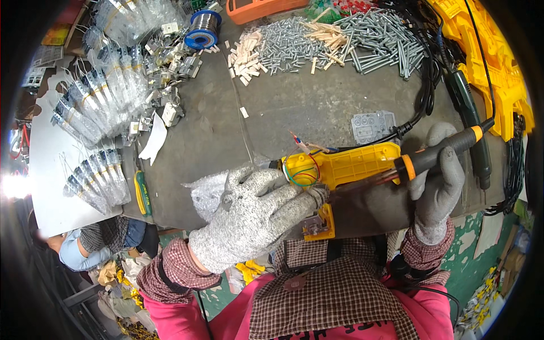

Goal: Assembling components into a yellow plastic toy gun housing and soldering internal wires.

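Observation:
My left hand [249, 212], in a grey speckled glove, is closed at the near end of a yellow plastic tool housing [362, 161]. Red, green and blue wires [305, 164] come out of the housing's rounded end. In my gloved right hand [445, 181] is a soldering iron [439, 150] with a black and orange handle, its tip pointing left toward my left fingers. The tip itself is hard to make out. A small yellow plastic part [324, 224] sits below my left fingertips at the table edge. Bubble wrap [207, 192] lies under and beside my left hand.
Bagged parts with wires [96, 102] fan out at left, near a green-yellow screwdriver [143, 192]. A solder spool [203, 29], bolts [391, 42] and wooden pegs [246, 54] lie at the back. A dark power screwdriver [470, 119] and yellow housings [498, 68] occupy the right. Another person's sleeve [79, 249] shows lower left.

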Demonstrator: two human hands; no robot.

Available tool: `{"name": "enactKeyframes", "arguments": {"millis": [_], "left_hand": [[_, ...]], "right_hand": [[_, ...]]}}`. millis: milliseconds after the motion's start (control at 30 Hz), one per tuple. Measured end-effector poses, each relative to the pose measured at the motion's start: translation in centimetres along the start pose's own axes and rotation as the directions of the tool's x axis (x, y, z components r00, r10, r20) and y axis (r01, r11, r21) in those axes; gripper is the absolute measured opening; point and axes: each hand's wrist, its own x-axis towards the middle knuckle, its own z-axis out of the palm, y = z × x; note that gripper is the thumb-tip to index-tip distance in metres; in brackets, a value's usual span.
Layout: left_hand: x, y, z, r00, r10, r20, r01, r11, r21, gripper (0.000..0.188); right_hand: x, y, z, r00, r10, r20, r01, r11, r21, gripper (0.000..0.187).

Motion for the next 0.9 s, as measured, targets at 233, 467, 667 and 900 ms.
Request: {"name": "enactKeyframes", "arguments": {"millis": [233,467,667,900], "left_hand": [[-0.1,-0.1,-0.1,0.999,-0.028,0.035,0.028,1.000,-0.013,0.040],[-0.3,0.0,-0.2,1.000,0.020,0.023,-0.021,0.999,0.040,0.045],[-0.6,0.2,-0.6,0.969,-0.075,0.234,0.082,0.996,-0.023,0.049],[-0.9,0.5,-1.0,0.961,-0.097,0.259,0.104,0.995,-0.013,0.049]], "right_hand": [[0.1,-0.1,0.3,0.999,-0.027,-0.025,0.028,0.998,0.063,0.030],[-0.3,-0.1,-0.2,0.991,-0.057,0.122,0.047,0.996,0.081,0.030],[-0.4,-0.2,0.1,0.994,0.025,0.106,-0.029,0.999,0.040,0.033],[-0.4,-0.2,0.1,0.993,0.022,0.113,-0.027,0.999,0.044,0.033]]}}
